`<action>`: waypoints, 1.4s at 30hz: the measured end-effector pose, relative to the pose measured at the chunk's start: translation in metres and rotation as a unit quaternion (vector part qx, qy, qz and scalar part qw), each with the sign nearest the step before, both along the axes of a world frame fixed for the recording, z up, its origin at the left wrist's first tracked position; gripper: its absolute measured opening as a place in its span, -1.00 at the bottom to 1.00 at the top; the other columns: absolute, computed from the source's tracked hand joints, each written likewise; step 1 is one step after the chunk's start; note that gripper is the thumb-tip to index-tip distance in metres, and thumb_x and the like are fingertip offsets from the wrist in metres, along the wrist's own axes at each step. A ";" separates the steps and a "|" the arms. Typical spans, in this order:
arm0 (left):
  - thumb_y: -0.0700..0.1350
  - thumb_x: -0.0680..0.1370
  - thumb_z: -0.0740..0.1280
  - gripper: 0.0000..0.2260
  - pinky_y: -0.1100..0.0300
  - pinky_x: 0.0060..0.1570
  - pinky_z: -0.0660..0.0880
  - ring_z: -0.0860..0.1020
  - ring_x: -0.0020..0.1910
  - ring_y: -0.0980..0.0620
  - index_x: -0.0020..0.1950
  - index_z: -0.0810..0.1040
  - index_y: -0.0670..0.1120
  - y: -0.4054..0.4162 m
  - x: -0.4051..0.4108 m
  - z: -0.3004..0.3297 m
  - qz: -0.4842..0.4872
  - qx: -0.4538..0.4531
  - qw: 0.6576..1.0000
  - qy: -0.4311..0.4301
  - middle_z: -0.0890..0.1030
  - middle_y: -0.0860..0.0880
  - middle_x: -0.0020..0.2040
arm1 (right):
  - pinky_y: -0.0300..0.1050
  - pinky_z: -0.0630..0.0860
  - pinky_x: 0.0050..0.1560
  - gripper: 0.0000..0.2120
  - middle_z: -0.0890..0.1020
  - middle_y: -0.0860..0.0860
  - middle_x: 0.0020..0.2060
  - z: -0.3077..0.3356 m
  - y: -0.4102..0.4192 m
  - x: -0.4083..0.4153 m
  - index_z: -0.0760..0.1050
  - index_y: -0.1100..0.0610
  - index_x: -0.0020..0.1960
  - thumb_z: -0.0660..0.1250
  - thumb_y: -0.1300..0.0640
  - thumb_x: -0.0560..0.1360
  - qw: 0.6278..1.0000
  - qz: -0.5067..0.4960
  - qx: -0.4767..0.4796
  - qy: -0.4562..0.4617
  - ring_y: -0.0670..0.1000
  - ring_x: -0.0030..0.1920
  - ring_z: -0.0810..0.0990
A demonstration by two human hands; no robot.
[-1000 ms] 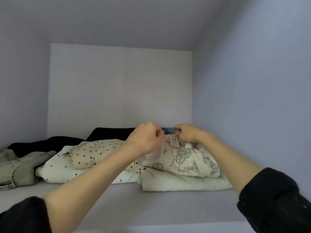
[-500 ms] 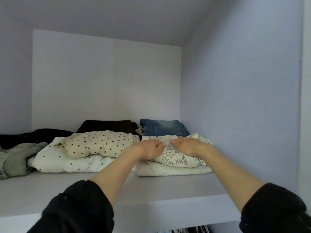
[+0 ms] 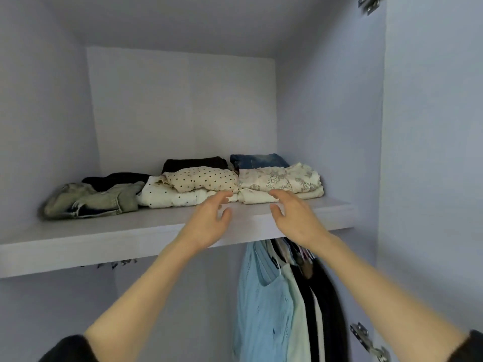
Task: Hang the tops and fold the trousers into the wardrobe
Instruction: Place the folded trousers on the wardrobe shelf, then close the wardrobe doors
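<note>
Both grips are spread and hold nothing: left hand (image 3: 209, 226) and right hand (image 3: 295, 220) hover before the shelf (image 3: 78, 239). Folded printed trousers (image 3: 279, 178) lie just beyond

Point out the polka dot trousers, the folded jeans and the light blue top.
polka dot trousers (image 3: 201, 180), head view, top fold
jeans (image 3: 257, 160), head view, front face
light blue top (image 3: 261, 304), head view, chest panel

Soft even daylight, slight motion blur, wide-angle distortion
</note>
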State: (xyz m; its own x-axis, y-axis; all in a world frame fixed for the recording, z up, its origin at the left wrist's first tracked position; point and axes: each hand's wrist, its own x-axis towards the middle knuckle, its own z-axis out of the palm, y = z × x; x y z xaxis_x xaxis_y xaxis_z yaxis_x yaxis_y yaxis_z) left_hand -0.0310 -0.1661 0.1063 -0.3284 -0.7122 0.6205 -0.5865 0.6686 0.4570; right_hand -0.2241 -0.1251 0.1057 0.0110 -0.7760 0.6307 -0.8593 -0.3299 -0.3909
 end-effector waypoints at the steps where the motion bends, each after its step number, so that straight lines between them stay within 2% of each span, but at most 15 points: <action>1: -0.14 0.61 0.18 -0.68 0.29 0.12 0.31 0.44 0.21 0.10 0.37 0.38 -0.02 0.015 0.006 -0.007 -0.002 0.009 1.000 0.007 0.49 -0.01 0.27 | -0.07 0.33 0.29 -0.61 0.40 0.06 0.36 -0.005 0.015 0.007 0.27 0.11 0.44 0.11 0.12 0.62 1.000 0.003 0.012 0.008 0.07 0.32 0.39; 6: -0.13 0.62 0.18 -0.75 0.33 -0.01 0.35 0.48 0.10 0.13 0.28 0.46 0.00 0.096 0.033 -0.031 0.010 0.051 0.999 0.009 0.54 0.03 0.18 | 0.00 0.39 0.25 -0.60 0.43 0.01 0.35 -0.021 0.086 0.030 0.25 0.04 0.44 0.09 0.05 0.62 0.994 0.014 0.074 0.077 0.07 0.24 0.47; 10: -0.13 0.62 0.18 -0.75 0.32 0.07 0.36 0.50 0.16 0.10 0.28 0.48 -0.01 0.162 0.058 -0.046 0.045 0.045 0.998 0.013 0.55 0.05 0.18 | 0.01 0.40 0.24 -0.61 0.45 -0.02 0.32 -0.035 0.136 0.048 0.26 0.02 0.43 0.10 0.02 0.62 0.993 0.047 0.078 0.077 0.04 0.26 0.46; 14: -0.18 0.60 0.20 -0.75 0.56 0.02 0.29 0.49 0.14 0.17 0.26 0.51 -0.05 0.238 0.078 -0.078 0.096 0.021 0.994 0.048 0.55 0.06 0.17 | 0.00 0.40 0.22 -0.57 0.35 -0.04 0.38 -0.070 0.191 0.069 0.17 -0.01 0.47 0.09 0.00 0.62 0.988 0.106 0.089 0.064 0.03 0.23 0.46; 19: -0.17 0.61 0.18 -0.73 0.33 0.02 0.33 0.47 0.15 0.08 0.28 0.50 -0.01 0.331 0.114 -0.107 0.179 0.000 0.984 0.025 0.50 0.10 0.14 | -0.01 0.41 0.22 -0.57 0.30 -0.08 0.40 -0.110 0.254 0.114 0.14 -0.06 0.47 0.09 -0.02 0.62 0.974 0.177 0.135 0.051 0.01 0.27 0.44; 22: -0.24 0.59 0.19 -0.75 0.23 0.05 0.43 0.51 0.09 0.07 0.20 0.55 -0.06 0.372 0.144 -0.104 0.223 -0.053 0.972 0.049 0.54 0.05 0.14 | -0.02 0.39 0.25 -0.56 0.30 -0.08 0.41 -0.118 0.278 0.146 0.15 -0.05 0.47 0.11 0.00 0.61 0.965 0.215 0.144 0.048 0.01 0.29 0.44; 24: -0.33 0.57 0.21 -0.76 0.40 -0.02 0.42 0.52 -0.05 0.14 0.11 0.59 -0.12 0.403 0.167 -0.099 0.242 -0.111 0.961 0.080 0.58 0.01 0.06 | -0.05 0.37 0.28 -0.56 0.29 -0.10 0.42 -0.120 0.294 0.174 0.15 -0.04 0.47 0.11 0.00 0.61 0.957 0.244 0.151 0.046 -0.01 0.32 0.41; 26: -0.39 0.54 0.21 -0.77 0.52 -0.03 0.37 0.52 -0.08 0.16 0.05 0.59 -0.18 0.429 0.188 -0.095 0.264 -0.182 0.944 0.074 0.59 -0.04 -0.01 | -0.07 0.34 0.31 -0.57 0.27 -0.12 0.42 -0.124 0.308 0.201 0.16 -0.05 0.47 0.10 0.00 0.62 0.945 0.281 0.155 0.056 -0.04 0.35 0.37; 30: -0.37 0.51 0.21 -0.78 0.36 0.03 0.37 0.48 -0.01 -0.01 0.08 0.54 -0.19 0.465 0.244 -0.086 0.330 -0.319 0.888 0.027 0.56 -0.13 -0.01 | -0.08 0.25 0.38 -0.58 0.29 -0.10 0.43 -0.121 0.335 0.271 0.21 0.01 0.46 0.09 0.00 0.62 0.914 0.356 0.156 0.120 -0.04 0.42 0.27; 32: -0.34 0.51 0.23 -0.74 0.23 0.08 0.34 0.41 0.05 -0.07 0.17 0.46 -0.14 0.475 0.274 -0.083 0.378 -0.335 0.863 0.027 0.53 -0.19 0.06 | -0.07 0.26 0.38 -0.58 0.31 -0.09 0.42 -0.118 0.346 0.307 0.23 0.02 0.46 0.10 -0.01 0.62 0.907 0.379 0.136 0.125 -0.04 0.42 0.27; 34: -0.29 0.51 0.29 -0.64 0.11 0.18 0.29 0.34 0.14 -0.11 0.29 0.38 -0.13 0.477 0.301 -0.078 0.427 -0.299 0.853 0.030 0.46 -0.22 0.19 | -0.06 0.27 0.36 -0.56 0.31 -0.10 0.42 -0.116 0.352 0.339 0.21 0.00 0.47 0.12 -0.04 0.61 0.905 0.391 0.124 0.116 -0.05 0.41 0.27; 37: -0.18 0.57 0.28 -0.49 0.01 0.28 0.25 0.32 0.29 -0.17 0.48 0.20 -0.18 0.470 0.340 -0.073 0.456 -0.177 0.872 -0.026 0.37 -0.21 0.35 | 0.01 0.33 0.32 -0.48 0.27 -0.09 0.45 -0.116 0.354 0.383 0.14 -0.03 0.49 0.14 -0.12 0.58 0.905 0.392 0.137 0.098 -0.03 0.42 0.29; 40: 0.00 0.61 0.17 -0.44 0.03 0.25 0.32 0.36 0.33 -0.12 0.54 0.03 -0.08 0.458 0.365 -0.073 0.406 -0.030 0.913 -0.012 0.38 -0.14 0.38 | 0.02 0.38 0.31 -0.41 0.28 -0.07 0.43 -0.119 0.351 0.410 0.13 -0.04 0.49 0.20 -0.18 0.54 0.910 0.379 0.160 0.045 -0.01 0.40 0.33; 42: 0.03 0.60 0.17 -0.45 0.05 0.22 0.37 0.42 0.31 -0.12 0.53 0.04 -0.04 0.451 0.371 -0.075 0.359 0.013 0.933 0.035 0.38 -0.13 0.40 | -0.03 0.38 0.29 -0.39 0.31 -0.07 0.42 -0.122 0.346 0.418 0.14 -0.05 0.48 0.23 -0.20 0.52 0.912 0.372 0.173 0.017 -0.02 0.38 0.35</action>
State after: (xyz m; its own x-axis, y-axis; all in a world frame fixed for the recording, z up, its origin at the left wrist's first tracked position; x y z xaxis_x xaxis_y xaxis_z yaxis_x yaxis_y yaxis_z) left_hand 0.3399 0.2849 0.0313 0.2784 -0.7481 0.6024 -0.8474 0.1040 0.5207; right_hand 0.1942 0.2212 -0.0162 0.6305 -0.6984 0.3388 -0.4612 -0.6881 -0.5602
